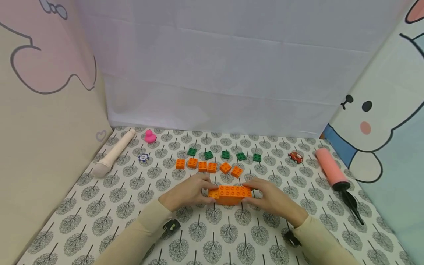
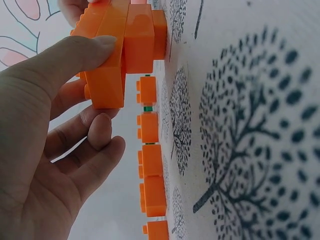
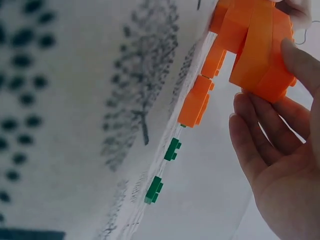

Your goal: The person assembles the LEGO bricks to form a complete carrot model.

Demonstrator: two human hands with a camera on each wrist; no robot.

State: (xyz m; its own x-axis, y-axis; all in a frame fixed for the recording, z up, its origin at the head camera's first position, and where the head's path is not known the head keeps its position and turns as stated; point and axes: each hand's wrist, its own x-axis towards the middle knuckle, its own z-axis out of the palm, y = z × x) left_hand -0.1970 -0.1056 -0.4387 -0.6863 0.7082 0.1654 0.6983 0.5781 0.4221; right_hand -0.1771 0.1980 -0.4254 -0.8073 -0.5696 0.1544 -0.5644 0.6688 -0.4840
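Note:
Near the middle of the table, both hands hold a built-up piece of orange toy building bricks (image 1: 230, 198), studs facing up. My left hand (image 1: 195, 190) pinches its left end, thumb on the front face and fingers behind. The right hand (image 1: 269, 197) grips the right end the same way. In the left wrist view, the upper row of the brick piece (image 2: 107, 75) overhangs narrower bricks below, with a thin gap showing between them. Beyond the hands lie several loose orange bricks (image 1: 202, 166) in an uneven row, with several green bricks (image 1: 225, 154) behind them.
At the left lie a pale cylinder with a rounded end (image 1: 114, 152), a pink toy duck (image 1: 150, 137) and a blue-and-white chip (image 1: 143, 157). A red toy car (image 1: 295, 157) and a pink pump with black nozzle (image 1: 331, 169) lie right. Fabric walls (image 1: 212, 73) enclose three sides.

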